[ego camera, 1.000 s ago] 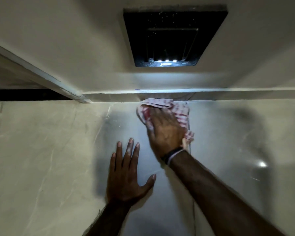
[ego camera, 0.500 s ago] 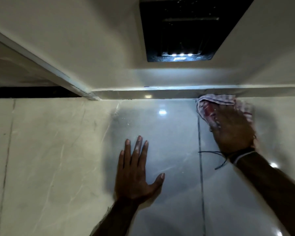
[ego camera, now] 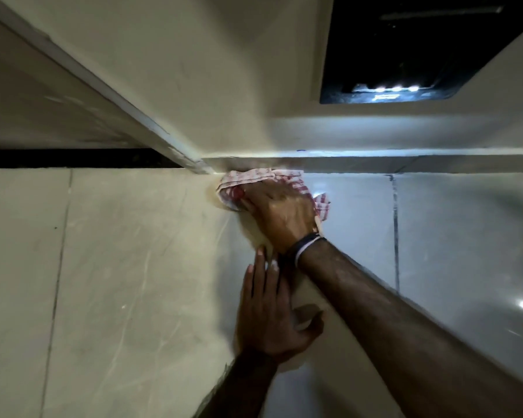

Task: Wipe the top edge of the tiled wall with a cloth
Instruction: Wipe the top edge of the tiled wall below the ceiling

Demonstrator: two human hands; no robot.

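While left hand (ego camera: 271, 315) splays flat, right hand (ego camera: 280, 212) presses cloth (ego camera: 254, 179)

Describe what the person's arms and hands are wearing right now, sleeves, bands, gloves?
Both forearms are bare, no sleeves in view, and neither hand is gloved. The right hand has a dark band with a thin white strand at its wrist. The left hand wears nothing visible.

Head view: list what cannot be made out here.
- Right palm and fingertips: buried in the checked cloth under the right hand.
- Tile edge behind that cloth: covered, cleanliness unknown.
- Left hand: thumb side crossed by the right forearm.
- Black ceiling opening: cut off at the top edge, interior too dark.
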